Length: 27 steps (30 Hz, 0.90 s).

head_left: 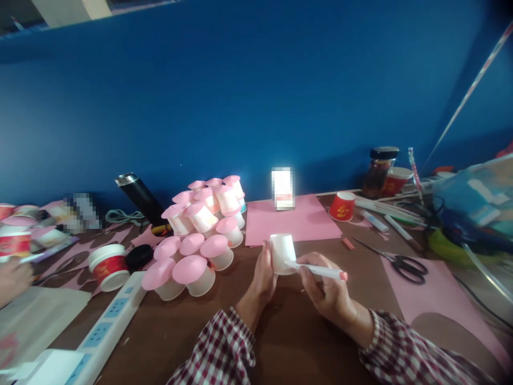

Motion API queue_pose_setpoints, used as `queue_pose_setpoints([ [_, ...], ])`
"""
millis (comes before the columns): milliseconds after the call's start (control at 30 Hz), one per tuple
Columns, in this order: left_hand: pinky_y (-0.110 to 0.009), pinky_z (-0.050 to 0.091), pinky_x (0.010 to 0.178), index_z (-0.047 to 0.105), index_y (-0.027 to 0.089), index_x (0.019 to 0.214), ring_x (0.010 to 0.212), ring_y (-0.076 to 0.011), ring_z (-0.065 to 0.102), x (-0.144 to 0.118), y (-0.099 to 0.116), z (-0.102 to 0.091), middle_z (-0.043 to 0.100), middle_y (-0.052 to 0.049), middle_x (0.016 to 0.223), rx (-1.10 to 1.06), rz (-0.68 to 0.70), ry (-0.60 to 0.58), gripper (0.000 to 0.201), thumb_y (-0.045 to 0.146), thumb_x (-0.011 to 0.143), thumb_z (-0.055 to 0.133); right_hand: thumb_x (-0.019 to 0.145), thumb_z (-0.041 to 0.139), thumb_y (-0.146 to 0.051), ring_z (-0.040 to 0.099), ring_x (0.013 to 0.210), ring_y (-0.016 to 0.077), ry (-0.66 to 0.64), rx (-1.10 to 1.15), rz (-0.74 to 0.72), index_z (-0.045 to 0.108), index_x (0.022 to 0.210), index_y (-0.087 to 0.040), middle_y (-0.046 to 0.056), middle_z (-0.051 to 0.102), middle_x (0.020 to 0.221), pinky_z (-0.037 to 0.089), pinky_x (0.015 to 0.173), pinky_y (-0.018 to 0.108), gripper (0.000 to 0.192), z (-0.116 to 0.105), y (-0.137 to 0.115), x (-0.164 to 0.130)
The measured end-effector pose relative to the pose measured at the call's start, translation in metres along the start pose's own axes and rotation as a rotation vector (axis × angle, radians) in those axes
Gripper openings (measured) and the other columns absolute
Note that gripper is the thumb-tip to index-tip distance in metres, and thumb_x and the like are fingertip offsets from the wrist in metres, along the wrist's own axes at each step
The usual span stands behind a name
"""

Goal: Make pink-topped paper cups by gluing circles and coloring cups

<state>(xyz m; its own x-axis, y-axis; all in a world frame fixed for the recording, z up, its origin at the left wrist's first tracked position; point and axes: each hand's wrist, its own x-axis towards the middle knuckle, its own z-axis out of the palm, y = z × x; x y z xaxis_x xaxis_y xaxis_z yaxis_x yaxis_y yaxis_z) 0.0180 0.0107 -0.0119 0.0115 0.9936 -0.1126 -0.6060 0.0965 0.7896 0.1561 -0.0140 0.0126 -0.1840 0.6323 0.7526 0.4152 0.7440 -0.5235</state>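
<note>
My left hand (264,274) grips a white paper cup (282,251) from its left side, just above the brown table. In my right hand (326,289) is a white marker pen (320,270) with a reddish end; its tip points at the cup's side and seems to touch it. Left of my hands stand several white cups topped with pink paper cones (191,272), some stacked on others. Behind the held cup lie pink paper sheets (290,224). A small reddish pen cap (348,244) rests on the table to the right.
Black-handled scissors (409,269) lie on the right near a cut pink sheet (433,299) and a red paper cup (342,206). On the left are a power strip (108,326), stacked red-and-white cups (109,267) and a black thermos (140,199). Another person's hand (15,280) shows at the far left.
</note>
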Motion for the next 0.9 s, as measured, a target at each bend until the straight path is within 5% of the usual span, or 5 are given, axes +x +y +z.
queue_pose_setpoints([
  [900, -0.028, 0.043, 0.069, 0.063, 0.012, 0.083, 0.073, -0.017, 0.055, -0.0031, 0.0015, 0.0028, 0.062, -0.006, 0.072, 0.132, 0.046, 0.089, 0.05, 0.061, 0.075, 0.056, 0.086, 0.051, -0.015, 0.061, 0.065, 0.0145, 0.033, 0.005, 0.01, 0.058, 0.091, -0.018, 0.003, 0.062, 0.075, 0.052, 0.063, 0.027, 0.009, 0.001, -0.0002, 0.0016],
])
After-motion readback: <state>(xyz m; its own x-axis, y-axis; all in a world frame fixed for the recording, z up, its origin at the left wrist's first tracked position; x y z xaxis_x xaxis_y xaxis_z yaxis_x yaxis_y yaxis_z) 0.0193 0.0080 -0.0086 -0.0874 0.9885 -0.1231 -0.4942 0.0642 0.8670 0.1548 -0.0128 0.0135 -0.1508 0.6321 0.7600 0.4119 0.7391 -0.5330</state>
